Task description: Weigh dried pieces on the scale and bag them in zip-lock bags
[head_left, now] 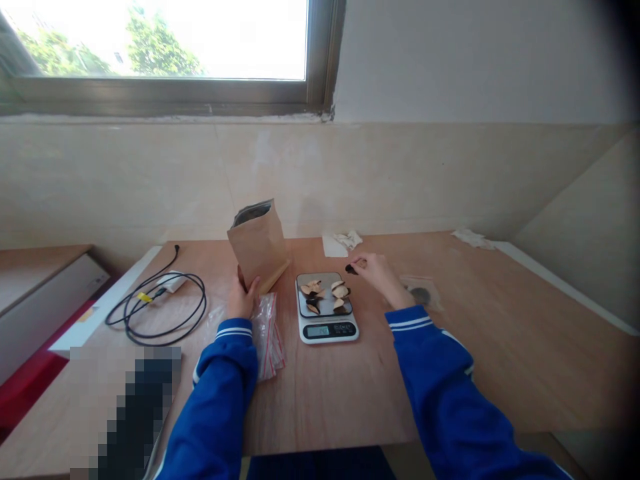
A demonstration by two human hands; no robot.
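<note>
While the left hand [243, 298] grips the brown bag [257, 252] – mouth up, long axis near upright, top leaning left – left of the scale [326, 321], the right hand [376, 272] pinches a dark piece [351, 269] over the wooden table [475, 360], window [240, 40] beyond.

Right fingers [361, 262] in a pinch

There are two hands [243, 298] [377, 277], one scale [327, 308], one paper bag [257, 250], one black cable [205, 300].
</note>
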